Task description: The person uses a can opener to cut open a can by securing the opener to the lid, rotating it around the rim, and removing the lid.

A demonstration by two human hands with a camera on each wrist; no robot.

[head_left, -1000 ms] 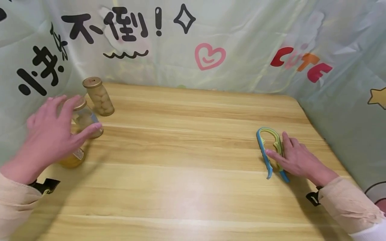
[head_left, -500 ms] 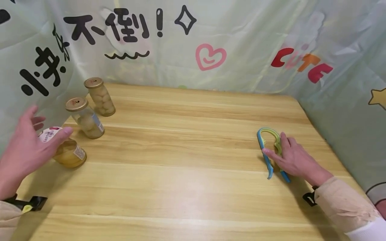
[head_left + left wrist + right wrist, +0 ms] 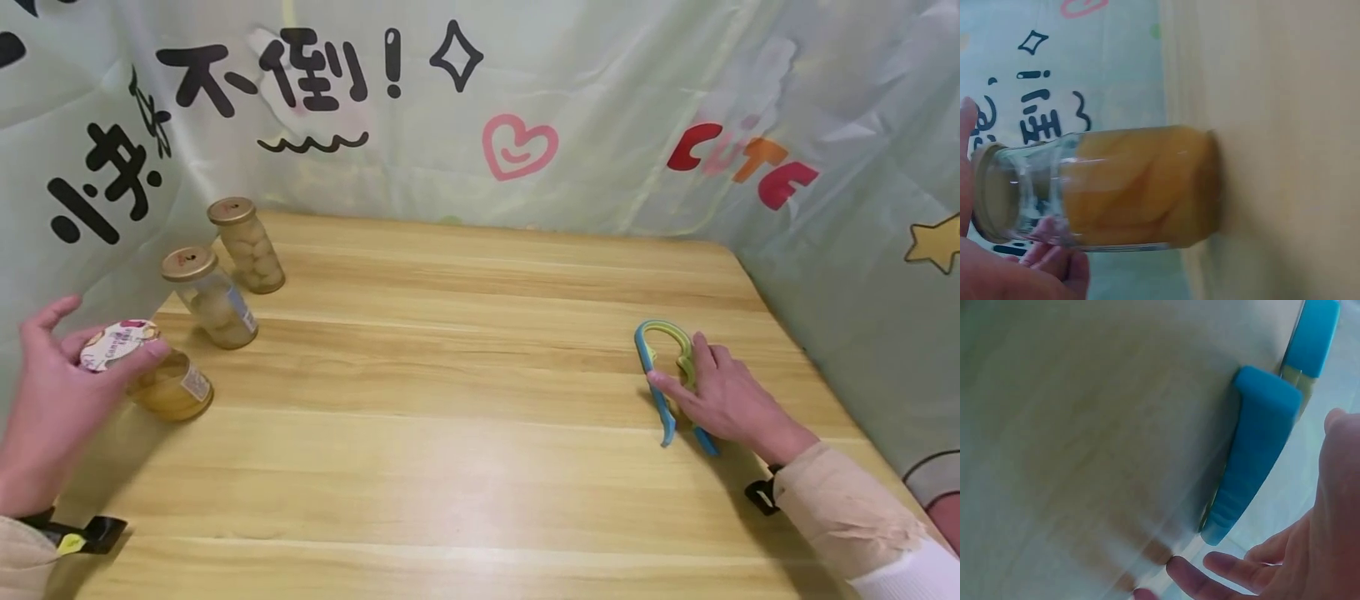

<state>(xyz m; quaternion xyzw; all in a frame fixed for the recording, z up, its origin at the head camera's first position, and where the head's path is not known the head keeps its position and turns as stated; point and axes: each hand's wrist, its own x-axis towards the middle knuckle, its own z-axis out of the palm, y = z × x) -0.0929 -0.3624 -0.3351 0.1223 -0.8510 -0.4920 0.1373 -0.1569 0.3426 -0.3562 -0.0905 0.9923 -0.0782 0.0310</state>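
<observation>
A pale wood-grain table (image 3: 480, 483) fills the lower view. Behind it and along both sides hangs a whitish cloth (image 3: 600, 83) printed with black characters, a pink heart and the word "CUTE". The person's left hand (image 3: 56, 408), at the near left, curves around the top of an upright glass jar of yellow-orange pieces (image 3: 168, 392); whether it grips cannot be told. The right hand (image 3: 731, 400), at right, is released, its fingers extended over one leg of a U-shaped blue and yellow-green jar opener (image 3: 663, 417), which lies with its open end near. Beyond the yellow jar stand a middle jar (image 3: 213, 312) and a far jar (image 3: 253, 254), both gold-lidded and holding pale pieces. A printed white lid (image 3: 116, 343) tops the nearest jar.
</observation>
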